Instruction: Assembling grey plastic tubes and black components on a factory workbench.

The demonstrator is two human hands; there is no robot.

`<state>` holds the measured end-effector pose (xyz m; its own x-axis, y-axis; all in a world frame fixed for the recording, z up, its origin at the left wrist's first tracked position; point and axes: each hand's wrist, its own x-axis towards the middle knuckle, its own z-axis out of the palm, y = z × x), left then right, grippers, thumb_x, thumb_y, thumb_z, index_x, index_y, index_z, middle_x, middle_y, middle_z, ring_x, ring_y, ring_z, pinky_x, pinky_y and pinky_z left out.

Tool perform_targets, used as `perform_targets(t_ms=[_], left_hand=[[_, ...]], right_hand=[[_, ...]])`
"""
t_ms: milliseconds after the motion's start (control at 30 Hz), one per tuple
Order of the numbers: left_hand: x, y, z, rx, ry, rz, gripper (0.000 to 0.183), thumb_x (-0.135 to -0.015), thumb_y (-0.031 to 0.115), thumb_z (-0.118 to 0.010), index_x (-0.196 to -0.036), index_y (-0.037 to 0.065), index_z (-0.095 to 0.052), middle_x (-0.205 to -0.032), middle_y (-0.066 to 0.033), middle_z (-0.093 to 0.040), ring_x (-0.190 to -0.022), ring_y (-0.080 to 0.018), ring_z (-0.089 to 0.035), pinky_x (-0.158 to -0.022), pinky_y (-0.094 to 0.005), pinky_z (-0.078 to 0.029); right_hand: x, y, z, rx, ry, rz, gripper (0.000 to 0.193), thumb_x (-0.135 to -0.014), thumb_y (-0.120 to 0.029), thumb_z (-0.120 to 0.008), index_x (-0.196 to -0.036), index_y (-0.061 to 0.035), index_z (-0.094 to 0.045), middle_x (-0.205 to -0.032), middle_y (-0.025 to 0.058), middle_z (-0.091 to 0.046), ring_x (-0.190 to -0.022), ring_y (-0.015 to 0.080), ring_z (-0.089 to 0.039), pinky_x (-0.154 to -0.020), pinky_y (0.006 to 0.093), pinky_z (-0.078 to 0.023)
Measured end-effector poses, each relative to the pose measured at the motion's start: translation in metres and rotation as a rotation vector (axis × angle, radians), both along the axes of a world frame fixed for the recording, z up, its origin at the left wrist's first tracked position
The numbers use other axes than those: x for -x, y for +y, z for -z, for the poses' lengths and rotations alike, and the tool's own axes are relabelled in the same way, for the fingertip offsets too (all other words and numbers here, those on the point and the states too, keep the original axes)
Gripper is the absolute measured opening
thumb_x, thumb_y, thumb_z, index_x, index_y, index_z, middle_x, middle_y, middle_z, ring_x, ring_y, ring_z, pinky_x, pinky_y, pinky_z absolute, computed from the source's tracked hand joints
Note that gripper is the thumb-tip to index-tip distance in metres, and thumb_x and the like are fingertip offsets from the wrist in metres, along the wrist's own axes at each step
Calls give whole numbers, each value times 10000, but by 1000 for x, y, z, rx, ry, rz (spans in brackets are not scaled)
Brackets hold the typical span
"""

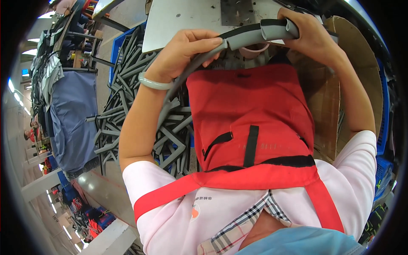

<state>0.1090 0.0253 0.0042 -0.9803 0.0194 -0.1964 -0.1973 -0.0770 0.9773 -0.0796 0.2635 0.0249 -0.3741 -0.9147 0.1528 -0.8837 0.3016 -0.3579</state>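
Note:
A grey strip with a black band along it (244, 40) arches between my hands above my lap. It looks like foam tubing, but I cannot be sure. My left hand (185, 51) pinches it between thumb and fingers, and a long grey tail hangs down past that wrist. My right hand (312, 40) is wrapped round the other end, where the grey layer curls open in loose flaps. Some of the right fingers are hidden behind the strip. A pale bangle (155, 82) circles my left wrist.
A white worktable (187, 21) stands ahead, with a metal plate (238, 12) set in it. Many bent grey strips (123, 85) fill a blue crate and heap up at my left. A cardboard box (321, 102) stands at my right. My red apron (250, 102) covers my lap.

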Motion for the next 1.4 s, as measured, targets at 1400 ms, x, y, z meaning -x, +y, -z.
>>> perform_targets(t_ms=[1400], left_hand=[[83,20,3,769,587,-42,217,-840,167,-687,-842,-50,-689,-612,-68,-625,-531,-117,-535,-503,-287,-431]], right_hand=[[-58,-35,51,297,519,-455,174,-753,-93,-631,-918,-44,-610,-1061,107,-621,-1048,257,-596,-924,351,-484]])
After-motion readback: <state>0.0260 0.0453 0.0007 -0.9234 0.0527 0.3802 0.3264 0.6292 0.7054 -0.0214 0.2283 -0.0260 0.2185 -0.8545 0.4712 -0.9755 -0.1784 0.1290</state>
